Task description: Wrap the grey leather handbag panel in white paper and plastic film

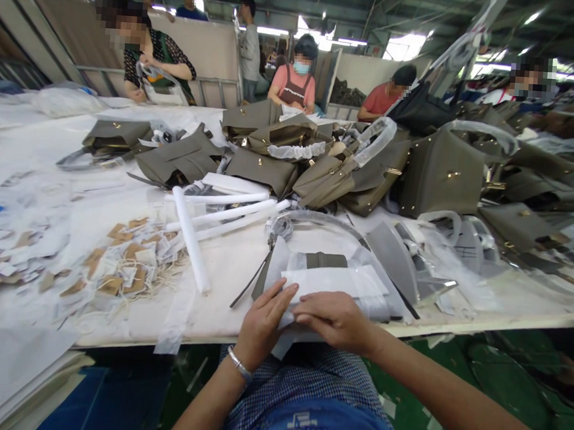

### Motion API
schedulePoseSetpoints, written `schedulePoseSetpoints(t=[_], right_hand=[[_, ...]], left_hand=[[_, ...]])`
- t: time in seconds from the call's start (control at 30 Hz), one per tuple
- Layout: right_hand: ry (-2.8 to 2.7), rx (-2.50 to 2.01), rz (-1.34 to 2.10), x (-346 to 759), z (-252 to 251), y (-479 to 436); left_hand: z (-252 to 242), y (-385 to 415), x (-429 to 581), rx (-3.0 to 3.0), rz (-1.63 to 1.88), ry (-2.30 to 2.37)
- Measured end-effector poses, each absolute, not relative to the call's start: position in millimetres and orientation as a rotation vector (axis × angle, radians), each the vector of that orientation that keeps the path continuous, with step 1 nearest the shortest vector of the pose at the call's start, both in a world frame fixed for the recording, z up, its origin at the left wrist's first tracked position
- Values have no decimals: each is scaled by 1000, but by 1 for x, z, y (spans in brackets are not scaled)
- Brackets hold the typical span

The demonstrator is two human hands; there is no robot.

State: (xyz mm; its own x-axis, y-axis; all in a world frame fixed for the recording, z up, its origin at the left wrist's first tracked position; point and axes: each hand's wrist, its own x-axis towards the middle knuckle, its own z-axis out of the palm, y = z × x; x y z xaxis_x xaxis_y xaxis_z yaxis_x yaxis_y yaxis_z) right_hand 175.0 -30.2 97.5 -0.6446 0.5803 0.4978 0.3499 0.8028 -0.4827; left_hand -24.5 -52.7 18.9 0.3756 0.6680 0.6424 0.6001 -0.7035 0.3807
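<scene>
The left hand (265, 318) lay with fingers nearly straight on the white sheet (334, 280); the right hand (336, 318) curled its fingers there (whether either gripped it, one couldn't tell).

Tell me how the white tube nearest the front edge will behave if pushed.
The white tube would probably roll sideways, being long and round. The heaped tags on its left might stop it there. It seems fairly stiff, lying quite straight.

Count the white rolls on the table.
4 clear: one lengthwise roll, then the far roll, middle roll and near roll, mostly right of it. The white piece behind may be another; more may be hidden.
</scene>
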Motion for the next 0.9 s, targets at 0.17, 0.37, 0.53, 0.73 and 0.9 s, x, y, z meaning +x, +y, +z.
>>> schedulePoseSetpoints(t=[0.17, 0.37, 0.53, 0.73, 0.9], right_hand=[[-2376, -1198, 246, 186, 108, 21], [-2859, -1240, 374, 167, 89, 73], [-2901, -1135, 515, 141, 76, 88], [-2873, -1015, 290, 144, 78, 91], [-2576, -772, 257, 187, 93, 17]], left_hand=[[19, -53, -25, 2713, 1186, 1171], [19, -57, -25, 2815, 1186, 1190], [19, -64, -24, 2894, 1130, 1240], [21, -68, -20, 2850, 1119, 1314], [21, -69, -19, 2784, 1093, 1343]])
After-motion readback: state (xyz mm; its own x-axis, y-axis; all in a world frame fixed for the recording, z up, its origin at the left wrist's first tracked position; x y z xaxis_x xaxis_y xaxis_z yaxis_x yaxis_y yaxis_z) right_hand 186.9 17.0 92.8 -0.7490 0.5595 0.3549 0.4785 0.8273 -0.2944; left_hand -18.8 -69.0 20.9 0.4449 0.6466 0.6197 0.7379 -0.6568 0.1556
